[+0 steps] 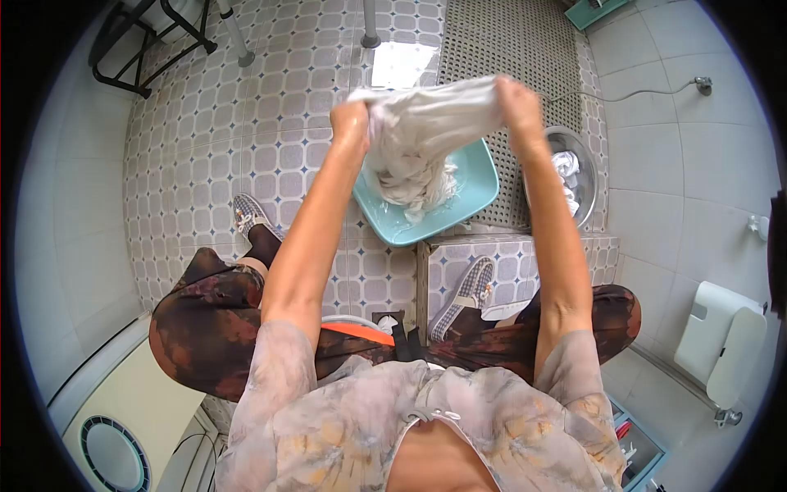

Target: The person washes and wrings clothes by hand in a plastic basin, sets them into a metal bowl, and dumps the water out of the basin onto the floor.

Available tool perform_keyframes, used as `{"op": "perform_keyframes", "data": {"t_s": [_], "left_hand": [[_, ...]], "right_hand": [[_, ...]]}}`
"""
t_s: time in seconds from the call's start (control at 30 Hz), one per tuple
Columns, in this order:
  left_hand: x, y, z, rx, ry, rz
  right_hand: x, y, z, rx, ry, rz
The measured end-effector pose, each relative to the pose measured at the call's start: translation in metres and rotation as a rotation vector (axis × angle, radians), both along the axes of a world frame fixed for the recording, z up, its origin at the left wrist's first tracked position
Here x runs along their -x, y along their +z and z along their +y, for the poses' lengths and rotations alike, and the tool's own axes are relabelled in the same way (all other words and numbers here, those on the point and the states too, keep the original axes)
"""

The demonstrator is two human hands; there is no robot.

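Note:
A wet white cloth garment is stretched between my two hands, its lower part bunched and hanging into a turquoise basin. My left hand is closed round one end of it. The other end is gripped in my right hand, which is slightly blurred. Water shows in the basin around the bunched cloth. What kind of garment it is I cannot make out. To the right of the basin stands a round metal bowl with white cloths in it, partly behind my right forearm.
The tiled floor has a raised step near my right foot. A perforated mat lies beyond the basin. A black metal frame stands far left, a hose runs to the right wall, and a washing machine is at lower left.

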State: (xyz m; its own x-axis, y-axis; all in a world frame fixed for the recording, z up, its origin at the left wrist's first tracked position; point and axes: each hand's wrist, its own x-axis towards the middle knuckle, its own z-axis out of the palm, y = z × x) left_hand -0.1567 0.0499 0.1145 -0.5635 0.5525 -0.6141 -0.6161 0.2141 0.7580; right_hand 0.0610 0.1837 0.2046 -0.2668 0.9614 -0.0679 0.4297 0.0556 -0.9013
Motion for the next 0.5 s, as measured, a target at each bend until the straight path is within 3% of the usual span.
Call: {"op": "perform_keyframes", "data": {"t_s": [0.07,0.13,0.2,0.27,0.4,0.5], "left_hand": [[-0.001,-0.082,-0.012,0.276,-0.134,0.346],[-0.021,-0.094,-0.022,0.405,-0.347,0.692],[-0.052,-0.112,-0.038,0.481,-0.606,1.023],[-0.080,-0.141,-0.051,0.500,-0.912,1.343],[-0.094,-0.151,-0.059,0.344,-0.836,1.478],[-0.079,-0.159,-0.047,0.304,-0.954,1.525]], "right_hand": [[-0.004,-0.062,-0.013,-0.206,0.123,-0.448],[-0.002,-0.112,-0.032,-0.129,0.292,-0.658],[-0.007,-0.193,-0.050,-0.388,0.431,-0.620],[-0.005,-0.229,-0.094,-0.423,0.461,-0.724],[-0.007,-0.230,-0.135,-0.392,0.419,-0.868],[-0.017,-0.226,-0.123,-0.320,0.469,-0.904]]}}
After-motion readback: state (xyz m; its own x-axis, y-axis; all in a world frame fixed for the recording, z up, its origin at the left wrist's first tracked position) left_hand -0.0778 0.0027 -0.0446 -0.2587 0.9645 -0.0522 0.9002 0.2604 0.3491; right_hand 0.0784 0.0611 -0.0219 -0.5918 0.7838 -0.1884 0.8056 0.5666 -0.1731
